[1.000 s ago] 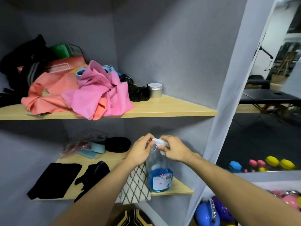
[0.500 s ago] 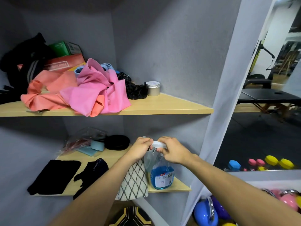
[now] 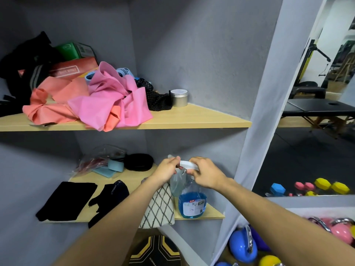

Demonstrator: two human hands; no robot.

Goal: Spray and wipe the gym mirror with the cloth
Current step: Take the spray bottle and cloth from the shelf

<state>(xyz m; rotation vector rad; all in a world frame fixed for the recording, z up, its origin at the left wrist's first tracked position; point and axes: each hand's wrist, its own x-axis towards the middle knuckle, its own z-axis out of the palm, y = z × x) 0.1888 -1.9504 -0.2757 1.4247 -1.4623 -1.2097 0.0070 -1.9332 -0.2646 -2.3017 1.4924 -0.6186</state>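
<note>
We face grey corner shelving — a gym mirror (image 3: 315, 116) to its right. On the lower wooden shelf (image 3: 215, 215) stands our spray bottle (image 3: 192, 204), half-full of blue liquid — our left hand (image 3: 167, 169) and right hand (image 3: 206, 174) pinch its white top, beside a lattice-patterned cloth (image 3: 159, 206).

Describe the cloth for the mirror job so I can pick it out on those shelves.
Look at the lower wooden shelf, near its right end, just left of the spray bottle with blue liquid that both hands are on. The cloth hangs over the shelf's front edge. It is off-white with a dark diamond grid, unlike the plain black items further left.
</note>
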